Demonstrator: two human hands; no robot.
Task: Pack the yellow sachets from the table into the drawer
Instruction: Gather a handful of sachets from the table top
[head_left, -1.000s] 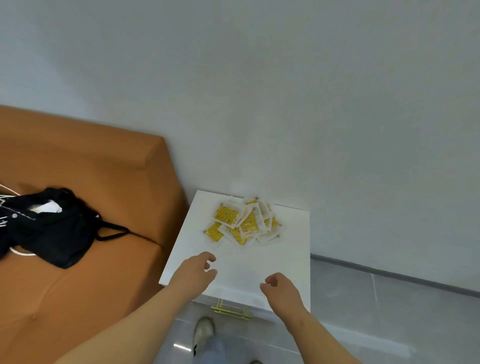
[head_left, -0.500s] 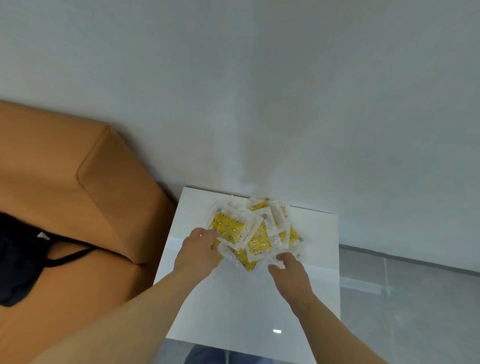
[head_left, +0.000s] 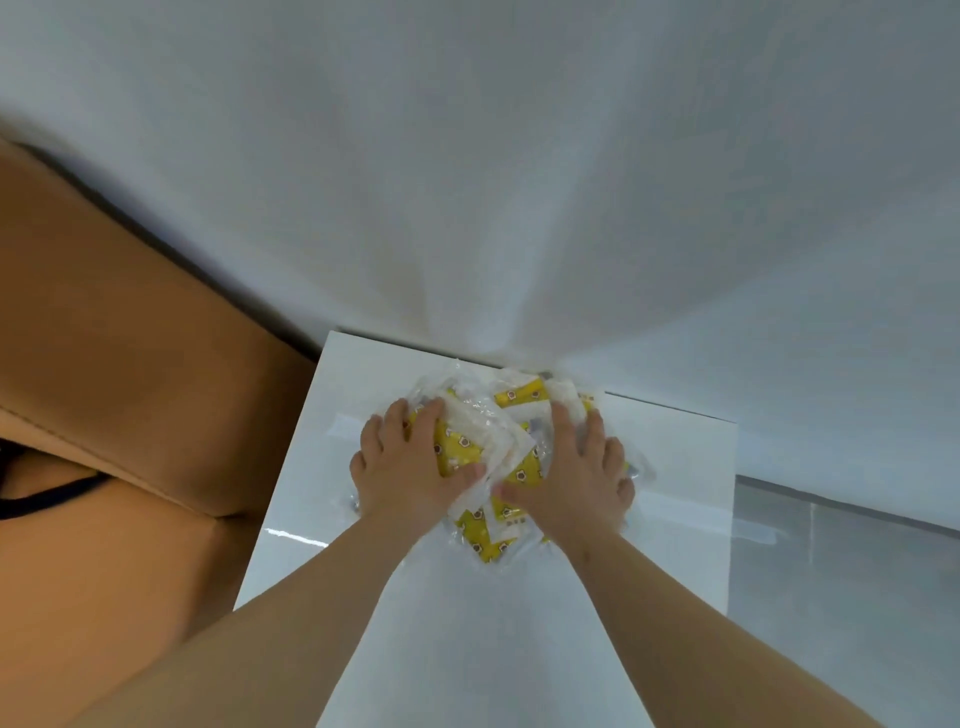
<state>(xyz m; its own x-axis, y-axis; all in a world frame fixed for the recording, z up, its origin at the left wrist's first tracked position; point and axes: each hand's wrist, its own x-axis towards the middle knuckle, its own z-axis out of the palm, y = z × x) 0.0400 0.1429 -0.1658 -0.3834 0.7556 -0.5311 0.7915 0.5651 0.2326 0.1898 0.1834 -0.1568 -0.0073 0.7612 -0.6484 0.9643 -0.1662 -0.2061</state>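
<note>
A heap of yellow sachets (head_left: 498, 431) in clear wrappers lies on the white table top (head_left: 675, 519), close to the wall. My left hand (head_left: 410, 467) lies flat on the heap's left side, fingers spread and pointing at the wall. My right hand (head_left: 582, 473) lies flat on the right side in the same way. The thumbs almost meet over the middle of the heap. Both hands cover much of the pile, and some sachets stick out below and above them. The drawer is out of sight.
An orange sofa (head_left: 119, 415) stands tight against the table's left edge, with a black strap (head_left: 47, 499) on its seat. A white wall (head_left: 519, 182) runs right behind the table. Grey floor tiles (head_left: 841, 571) show to the right.
Both hands have moved forward from the table's front edge onto the sachet heap and now lie flat on it. My head has come closer, so the table fills more of the view.
</note>
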